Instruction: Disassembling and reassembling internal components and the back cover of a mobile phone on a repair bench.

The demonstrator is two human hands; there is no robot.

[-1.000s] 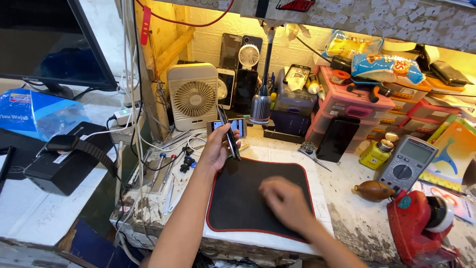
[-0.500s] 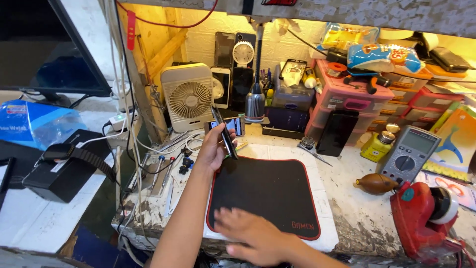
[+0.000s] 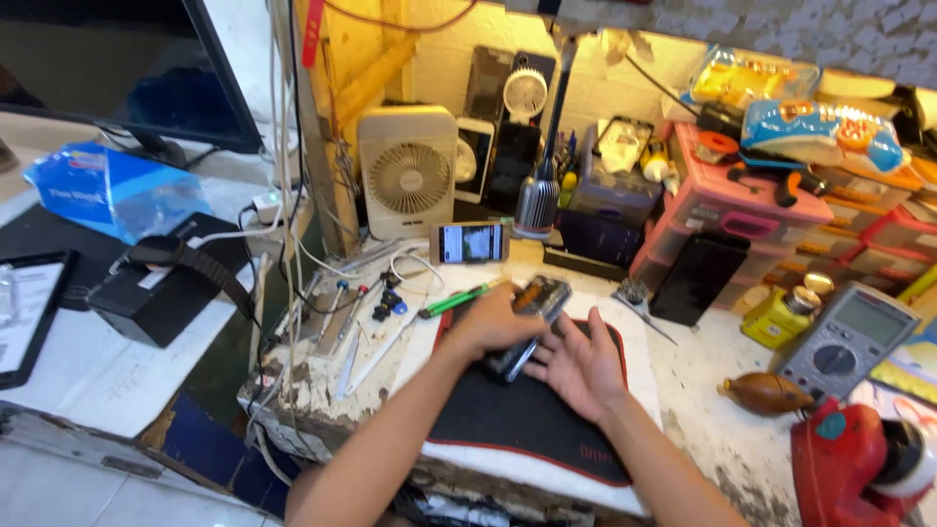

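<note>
My left hand grips a dismantled phone with its inner parts showing. It holds the phone tilted just above the far edge of a black mat with a red border. My right hand is beside the phone's lower end, fingers spread, with the fingertips at or touching the phone. A green-handled screwdriver lies just left of my left hand.
Behind the mat stand a small beige fan, a propped phone with a lit screen, a desk lamp and pink drawer units. To the right are a multimeter, a yellow bottle and a red tool. Loose tools and cables lie at left.
My left hand has brought the phone down from the back of the mat toward the middle. My right hand has moved up from the mat's front edge to the phone.
</note>
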